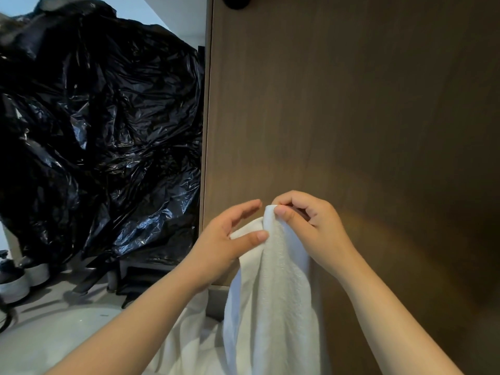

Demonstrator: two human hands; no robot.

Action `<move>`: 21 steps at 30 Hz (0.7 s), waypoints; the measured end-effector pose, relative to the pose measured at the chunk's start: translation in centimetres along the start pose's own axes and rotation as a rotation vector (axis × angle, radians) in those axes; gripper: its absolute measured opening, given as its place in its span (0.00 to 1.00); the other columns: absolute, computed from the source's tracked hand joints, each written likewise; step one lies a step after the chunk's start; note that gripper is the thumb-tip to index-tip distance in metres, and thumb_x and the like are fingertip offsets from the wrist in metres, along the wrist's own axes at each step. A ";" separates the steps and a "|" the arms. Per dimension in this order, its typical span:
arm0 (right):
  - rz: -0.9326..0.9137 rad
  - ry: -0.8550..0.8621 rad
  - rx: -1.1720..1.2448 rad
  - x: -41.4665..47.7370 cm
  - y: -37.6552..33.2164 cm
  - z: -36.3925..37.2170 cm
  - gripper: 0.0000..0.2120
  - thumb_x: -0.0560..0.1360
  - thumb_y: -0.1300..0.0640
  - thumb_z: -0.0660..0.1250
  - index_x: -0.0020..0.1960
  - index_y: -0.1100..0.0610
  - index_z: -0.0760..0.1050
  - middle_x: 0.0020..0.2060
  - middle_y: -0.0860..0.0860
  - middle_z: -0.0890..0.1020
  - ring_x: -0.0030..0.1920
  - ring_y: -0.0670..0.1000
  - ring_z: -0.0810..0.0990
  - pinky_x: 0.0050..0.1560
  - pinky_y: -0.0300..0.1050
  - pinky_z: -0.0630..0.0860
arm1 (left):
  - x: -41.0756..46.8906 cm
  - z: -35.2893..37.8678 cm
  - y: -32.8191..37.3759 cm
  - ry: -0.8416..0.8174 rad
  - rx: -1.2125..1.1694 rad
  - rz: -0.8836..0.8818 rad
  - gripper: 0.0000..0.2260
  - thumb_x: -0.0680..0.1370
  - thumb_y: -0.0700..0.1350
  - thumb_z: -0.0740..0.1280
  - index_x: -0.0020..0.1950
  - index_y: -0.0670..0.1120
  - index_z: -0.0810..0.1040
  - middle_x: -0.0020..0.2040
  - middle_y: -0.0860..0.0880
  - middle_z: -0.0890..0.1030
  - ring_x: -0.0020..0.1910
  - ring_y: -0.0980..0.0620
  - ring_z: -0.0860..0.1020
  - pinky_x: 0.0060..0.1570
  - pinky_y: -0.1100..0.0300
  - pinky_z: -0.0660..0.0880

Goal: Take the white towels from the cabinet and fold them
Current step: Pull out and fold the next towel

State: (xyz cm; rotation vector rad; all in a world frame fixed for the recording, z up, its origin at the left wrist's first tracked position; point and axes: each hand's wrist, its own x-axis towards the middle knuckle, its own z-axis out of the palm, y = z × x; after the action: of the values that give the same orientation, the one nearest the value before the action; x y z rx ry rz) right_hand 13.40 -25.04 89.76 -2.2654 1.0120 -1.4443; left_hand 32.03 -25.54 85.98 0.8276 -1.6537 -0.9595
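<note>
A white towel (273, 293) hangs down in front of me, held up at its top edge. My right hand (311, 226) pinches the towel's top corner between thumb and forefinger. My left hand (224, 239) is beside it, thumb pressed against the towel's edge and fingers stretched out behind the cloth. More white cloth (189, 345) lies bunched below the hanging towel. The brown wooden cabinet door (351, 117) stands shut right behind both hands.
Crumpled black plastic sheeting (102, 131) fills the left side. Below it stand shoes (16, 282) and dark objects on a grey floor. A white rounded surface (54, 334) sits at the lower left. A black knob (236, 1) is at the cabinet's top.
</note>
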 end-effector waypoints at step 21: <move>0.297 0.002 -0.044 -2.2 4.6 -0.3 0.08 0.78 0.58 0.67 0.42 0.50 0.83 0.39 0.43 0.84 0.43 0.43 0.82 0.43 0.36 0.79 | 2.7 -4.5 1.1 0.630 0.319 0.080 0.05 0.76 0.44 0.68 0.43 0.44 0.80 0.39 0.45 0.81 0.38 0.48 0.77 0.38 0.55 0.73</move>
State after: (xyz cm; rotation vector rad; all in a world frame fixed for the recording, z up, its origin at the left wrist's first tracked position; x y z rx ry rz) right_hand 10.64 -26.79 85.84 -2.0350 1.3264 -1.3099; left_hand 35.56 -28.30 88.91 1.1288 -1.2792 -0.3184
